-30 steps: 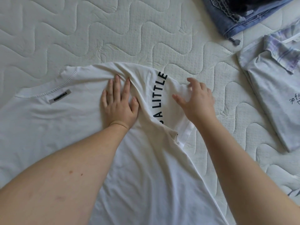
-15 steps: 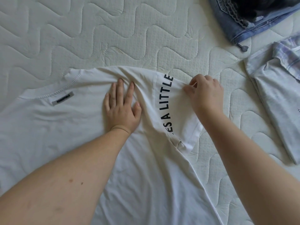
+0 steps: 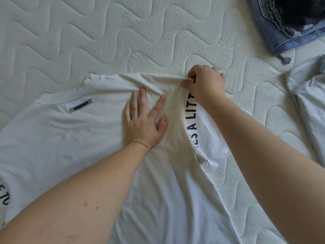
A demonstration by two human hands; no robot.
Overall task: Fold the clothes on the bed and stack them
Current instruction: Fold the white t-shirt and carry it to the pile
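A white cotton T-shirt with black lettering lies spread on the white quilted mattress of the bed. The left hand presses flat on it, fingers straight and spread. Just beyond, the right hand pinches a fold at the shoulder edge. Farther right lie a folded pale grey garment and folded blue denim jeans.

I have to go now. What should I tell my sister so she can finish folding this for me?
Left hand: flat, fingers straight, pressing the white shirt down.
Right hand: pinching the shirt's right shoulder edge, lifted a little.
Shirt lies spread on the mattress, right side partly turned in, lettering showing.
Jeans and a pale shirt lie at the right.
Left to do: finish folding the white shirt, then stack it.
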